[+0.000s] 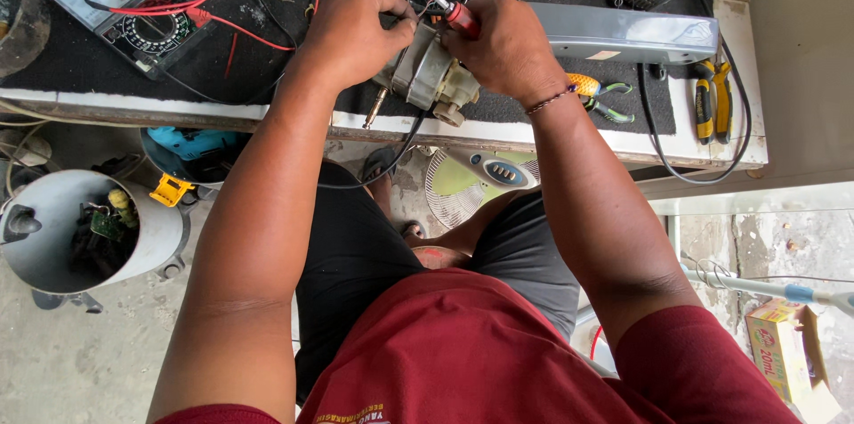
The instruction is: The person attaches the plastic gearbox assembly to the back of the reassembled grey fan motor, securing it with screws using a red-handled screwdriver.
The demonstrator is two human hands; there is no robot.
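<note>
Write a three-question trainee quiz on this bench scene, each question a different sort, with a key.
1. True or false: the right hand grips a red-handled screwdriver.
2. Multiple choice: the small grey motor under both hands lies
A. on the floor
B. at the front edge of the workbench
C. inside the grey bucket
3. Fill in: the red leads run across the black mat to the ______ on the left of the bench, beyond the left hand.

Key: 1 true; 2 B; 3 analog multimeter.
</note>
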